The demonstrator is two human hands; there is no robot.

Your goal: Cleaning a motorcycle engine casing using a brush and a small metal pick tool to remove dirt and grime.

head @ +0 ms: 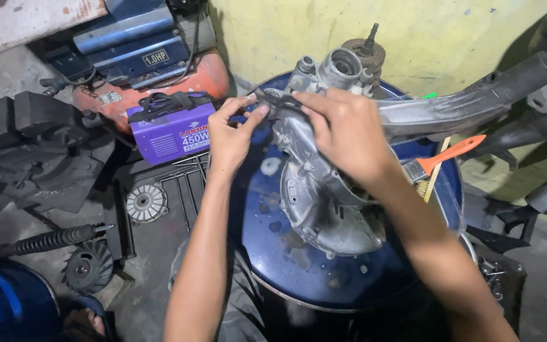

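A grey metal engine casing (324, 190) lies on top of a blue drum (286, 259). A toothed gear and shaft (365, 50) stick up at its far end. My left hand (230, 136) and my right hand (343, 130) meet over the casing's upper edge. Together they pinch a small dark part (278, 101) against that edge. My right hand covers the middle of the casing.
A paintbrush with an orange handle (441, 158) rests on the drum's right side. A purple box-shaped machine (172, 130) and an orange-and-blue compressor (140, 57) stand at the left. A fan wheel (88, 269), a spring (52, 240) and black frame parts (476, 104) lie around.
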